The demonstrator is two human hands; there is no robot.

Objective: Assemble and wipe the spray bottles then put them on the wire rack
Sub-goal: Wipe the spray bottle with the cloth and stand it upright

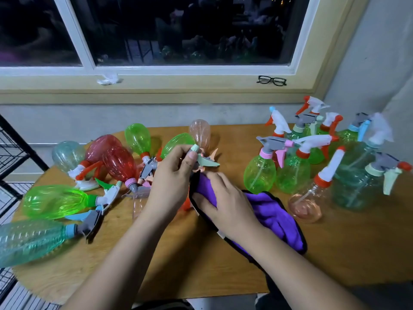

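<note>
My left hand (173,177) grips a spray head (204,161) with a pale green nozzle and trigger, its thumb on the cap; the bottle part under it is hidden by my hand. My right hand (220,201) holds a purple cloth (271,212) with a black border bunched against the lower part of that same piece. Several assembled bottles lie on their sides at the left of the wooden table (178,265), among them a green one (53,201) and a red one (119,163). Several stand upright at the right, such as a green bottle (259,174).
A black wire rack (13,157) stands off the table's left edge. A clear peach bottle (306,205) leans near the cloth. Glasses (271,80) and a crumpled tissue (108,78) lie on the window sill behind.
</note>
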